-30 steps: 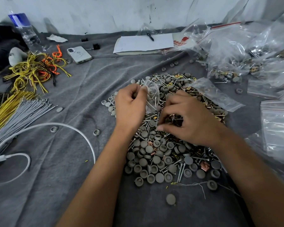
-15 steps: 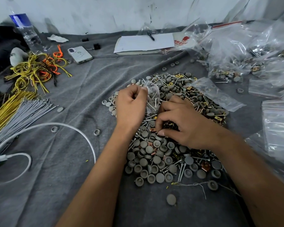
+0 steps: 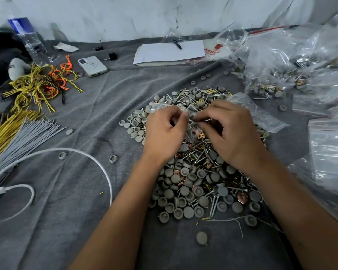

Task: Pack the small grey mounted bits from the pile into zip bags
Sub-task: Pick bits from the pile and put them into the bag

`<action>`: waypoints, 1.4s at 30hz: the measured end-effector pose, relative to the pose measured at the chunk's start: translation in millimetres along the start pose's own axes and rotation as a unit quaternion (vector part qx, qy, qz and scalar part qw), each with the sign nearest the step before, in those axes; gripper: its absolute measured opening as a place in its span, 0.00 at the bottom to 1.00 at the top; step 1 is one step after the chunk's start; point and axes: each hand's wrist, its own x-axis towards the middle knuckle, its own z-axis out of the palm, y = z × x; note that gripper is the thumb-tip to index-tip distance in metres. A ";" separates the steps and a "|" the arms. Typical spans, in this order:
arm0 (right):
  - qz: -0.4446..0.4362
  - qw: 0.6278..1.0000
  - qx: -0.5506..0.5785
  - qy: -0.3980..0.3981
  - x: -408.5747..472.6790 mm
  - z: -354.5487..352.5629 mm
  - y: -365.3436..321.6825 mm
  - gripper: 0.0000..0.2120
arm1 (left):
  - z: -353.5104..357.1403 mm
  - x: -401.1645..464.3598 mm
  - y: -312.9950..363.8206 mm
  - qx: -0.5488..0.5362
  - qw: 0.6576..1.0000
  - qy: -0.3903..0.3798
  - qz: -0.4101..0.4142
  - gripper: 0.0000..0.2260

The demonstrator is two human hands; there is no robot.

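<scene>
Grey cloth (image 3: 86,191) is carrying the pile (image 3: 193,182), centre. Left hand (image 3: 164,133) is pinching a small zip bag (image 3: 189,131) open w/ curled fingers; right hand (image 3: 232,133) is pinching bits at its mouth. Next: probably dropping them inside.

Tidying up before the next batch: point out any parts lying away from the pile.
Several grey caps have strayed: one lies alone in front of the pile, two by the white cable, and one near the grey ties.

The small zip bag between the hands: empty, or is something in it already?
Not empty: the small zip bag shows screws and a copper clip through the plastic. The left hand pinches its top; the right hand holds pieces at its mouth.
</scene>
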 end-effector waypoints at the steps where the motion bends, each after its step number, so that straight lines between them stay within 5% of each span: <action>1: -0.006 1.000 -0.009 -0.007 0.0 0.7 0.5 0.07 | 0.3 -0.3 0.1 0.000 1.000 -0.001 0.001 0.15; 25: -0.001 0.997 -0.073 0.007 -1.0 3.0 -3.4 0.18 | 3.9 -0.9 6.7 -0.066 0.997 0.006 -0.038 0.17; 33: 0.007 0.997 -0.023 0.069 -0.2 0.7 2.5 0.08 | -1.0 3.3 1.6 -0.114 0.988 0.063 -0.080 0.18; 37: -0.001 1.000 -0.013 0.012 -0.3 -2.3 8.0 0.06 | -6.0 5.5 -0.6 -0.179 0.968 0.125 -0.126 0.16; 42: -0.004 0.986 -0.024 -0.166 -3.8 -8.9 12.2 0.11 | -7.5 7.2 0.1 -0.204 0.958 0.132 -0.151 0.16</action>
